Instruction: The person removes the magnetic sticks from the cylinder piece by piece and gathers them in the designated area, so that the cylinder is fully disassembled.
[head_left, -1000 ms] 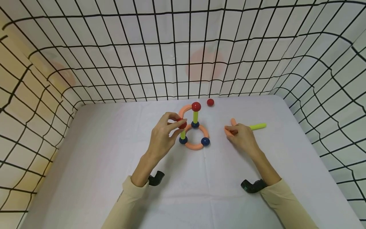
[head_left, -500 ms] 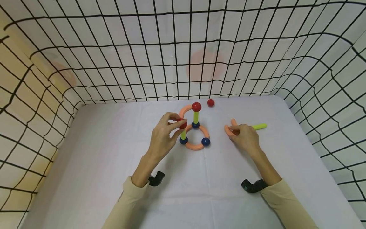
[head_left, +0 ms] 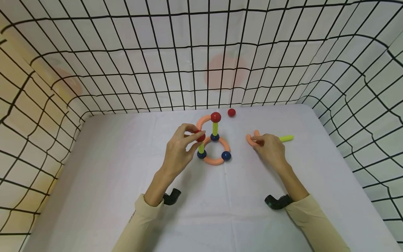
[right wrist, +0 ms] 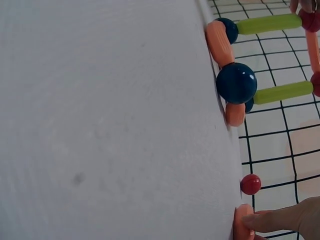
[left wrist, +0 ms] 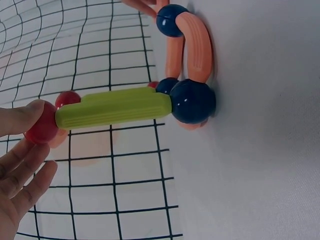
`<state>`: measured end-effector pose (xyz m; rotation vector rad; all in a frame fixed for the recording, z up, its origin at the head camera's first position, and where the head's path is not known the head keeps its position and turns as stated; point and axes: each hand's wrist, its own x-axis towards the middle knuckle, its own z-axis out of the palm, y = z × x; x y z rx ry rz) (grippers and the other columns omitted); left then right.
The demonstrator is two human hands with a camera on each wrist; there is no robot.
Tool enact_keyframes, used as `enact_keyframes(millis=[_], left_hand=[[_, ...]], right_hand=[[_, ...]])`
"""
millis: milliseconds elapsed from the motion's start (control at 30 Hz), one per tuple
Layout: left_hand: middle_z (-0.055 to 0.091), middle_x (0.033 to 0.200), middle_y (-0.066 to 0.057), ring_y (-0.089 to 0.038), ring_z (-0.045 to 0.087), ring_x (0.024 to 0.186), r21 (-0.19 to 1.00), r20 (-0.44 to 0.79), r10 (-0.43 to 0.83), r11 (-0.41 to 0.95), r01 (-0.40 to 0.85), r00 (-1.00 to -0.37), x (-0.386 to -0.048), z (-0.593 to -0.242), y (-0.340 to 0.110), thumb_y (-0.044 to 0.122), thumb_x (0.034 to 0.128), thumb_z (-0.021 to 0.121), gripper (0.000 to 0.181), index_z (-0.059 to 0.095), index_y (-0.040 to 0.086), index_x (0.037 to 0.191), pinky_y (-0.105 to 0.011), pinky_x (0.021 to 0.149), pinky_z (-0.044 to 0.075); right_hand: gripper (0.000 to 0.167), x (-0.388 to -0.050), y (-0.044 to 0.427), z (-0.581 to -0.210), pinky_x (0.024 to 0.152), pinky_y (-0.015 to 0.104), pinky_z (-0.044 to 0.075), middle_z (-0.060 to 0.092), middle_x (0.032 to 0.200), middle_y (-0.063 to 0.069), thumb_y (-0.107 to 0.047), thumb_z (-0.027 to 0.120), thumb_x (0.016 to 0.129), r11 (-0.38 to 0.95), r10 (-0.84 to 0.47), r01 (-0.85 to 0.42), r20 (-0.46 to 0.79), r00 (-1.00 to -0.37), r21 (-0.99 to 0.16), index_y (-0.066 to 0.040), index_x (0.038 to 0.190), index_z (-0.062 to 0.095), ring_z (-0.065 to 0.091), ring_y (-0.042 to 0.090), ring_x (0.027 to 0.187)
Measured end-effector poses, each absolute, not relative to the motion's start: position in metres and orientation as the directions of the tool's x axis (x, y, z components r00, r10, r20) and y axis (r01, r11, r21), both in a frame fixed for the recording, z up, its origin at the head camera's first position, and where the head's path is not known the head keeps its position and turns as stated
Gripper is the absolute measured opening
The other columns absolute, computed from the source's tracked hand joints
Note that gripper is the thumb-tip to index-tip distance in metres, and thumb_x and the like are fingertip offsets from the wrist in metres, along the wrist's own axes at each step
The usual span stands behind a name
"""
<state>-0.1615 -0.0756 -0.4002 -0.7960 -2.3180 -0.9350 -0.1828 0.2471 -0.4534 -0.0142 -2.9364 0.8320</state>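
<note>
A magnetic-stick structure stands mid-table: a ring of orange curved sticks and blue balls carries two upright green sticks topped with red balls. An orange arc spans between the red tops. My left hand pinches the nearer red ball between thumb and fingers; it touches the green stick's top. On the table to the right, my right hand pinches a loose orange curved stick. Beside that hand lie another orange stick and a green stick, partly hidden.
A loose red ball lies at the back, behind the structure. Black wire mesh rises around the back and sides of the white-covered table. Dark wrist cameras sit at both sleeves.
The right hand and the orange curved stick have shifted slightly toward the back, with the stick turned a little. The left hand keeps its place on the red ball.
</note>
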Motion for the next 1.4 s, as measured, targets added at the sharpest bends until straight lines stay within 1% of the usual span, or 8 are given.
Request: enact_keyframes(millis=[167,333,500,700,1000,1133,1200,1400], left_hand=[[0.065,0.113,-0.015,-0.027,0.064,0.108,0.436,0.642,0.325,0.589,0.68,-0.694,-0.161,-0.4,-0.075,-0.003,0.0829,0.084,0.033,0.079,0.004,0.115,-0.035,0.091,0.063],[0.066,0.113,-0.014,-0.027,0.064,0.108,0.438,0.638,0.323,0.594,0.674,-0.699,-0.161,-0.403,-0.074,-0.004,0.0828,0.083,0.034,0.079,0.005,0.116,-0.034,0.091,0.063],[0.066,0.114,-0.015,-0.027,0.065,0.107,0.437,0.641,0.321,0.595,0.675,-0.697,-0.161,-0.404,-0.074,-0.004,0.0822,0.084,0.035,0.079,0.005,0.116,-0.034,0.089,0.063],[0.065,0.114,-0.015,-0.027,0.066,0.107,0.442,0.647,0.317,0.585,0.68,-0.694,-0.162,-0.404,-0.074,-0.004,0.0821,0.084,0.037,0.079,0.005,0.117,-0.034,0.088,0.063],[0.065,0.114,-0.015,-0.028,0.064,0.109,0.463,0.644,0.314,0.566,0.682,-0.698,-0.162,-0.405,-0.075,-0.004,0.0819,0.084,0.037,0.078,0.004,0.118,-0.035,0.091,0.063],[0.065,0.114,-0.015,-0.028,0.064,0.109,0.468,0.64,0.312,0.567,0.678,-0.702,-0.162,-0.405,-0.076,-0.004,0.0817,0.084,0.038,0.078,0.004,0.118,-0.035,0.092,0.063],[0.065,0.114,-0.014,-0.028,0.064,0.109,0.467,0.64,0.312,0.568,0.678,-0.702,-0.163,-0.404,-0.076,-0.004,0.0816,0.084,0.038,0.078,0.004,0.119,-0.035,0.091,0.063],[0.065,0.114,-0.015,-0.028,0.064,0.108,0.451,0.654,0.312,0.571,0.686,-0.689,-0.164,-0.403,-0.077,-0.003,0.0808,0.086,0.041,0.077,0.004,0.12,-0.038,0.086,0.062]], right_hand=[[0.029,-0.187,0.248,-0.455,0.062,0.033,0.046,0.075,0.1,0.022,-0.012,0.078,0.091,0.853,0.039,-0.032,0.125,-0.991,-0.52,-0.003,0.119,0.077,0.069,0.036,0.092],[0.029,-0.19,0.248,-0.457,0.06,0.031,0.043,0.073,0.095,0.021,-0.009,0.078,0.09,0.856,0.043,-0.043,0.154,-0.987,-0.515,-0.001,0.117,0.077,0.068,0.035,0.086],[0.028,-0.19,0.248,-0.46,0.059,0.032,0.042,0.072,0.092,0.021,-0.008,0.078,0.089,0.864,0.055,-0.044,0.182,-0.982,-0.501,-0.001,0.116,0.078,0.065,0.034,0.083],[0.028,-0.19,0.248,-0.462,0.058,0.033,0.043,0.072,0.094,0.022,-0.009,0.08,0.088,0.856,0.068,-0.048,0.204,-0.977,-0.514,-0.001,0.114,0.078,0.066,0.035,0.083],[0.027,-0.19,0.248,-0.466,0.055,0.032,0.041,0.071,0.09,0.022,-0.01,0.079,0.088,0.866,0.089,-0.042,0.235,-0.968,-0.499,0.0,0.113,0.079,0.064,0.034,0.077],[0.026,-0.19,0.247,-0.465,0.056,0.035,0.043,0.07,0.092,0.023,-0.01,0.078,0.088,0.869,0.087,-0.046,0.243,-0.966,-0.493,0.002,0.111,0.079,0.064,0.035,0.077],[0.027,-0.19,0.246,-0.465,0.058,0.039,0.045,0.071,0.094,0.023,-0.011,0.078,0.088,0.868,0.086,-0.048,0.244,-0.966,-0.494,0.002,0.112,0.078,0.065,0.037,0.08],[0.033,-0.19,0.245,-0.461,0.065,0.048,0.05,0.071,0.099,0.023,-0.012,0.075,0.088,0.867,0.075,-0.06,0.249,-0.966,-0.496,-0.001,0.119,0.076,0.068,0.04,0.089]])
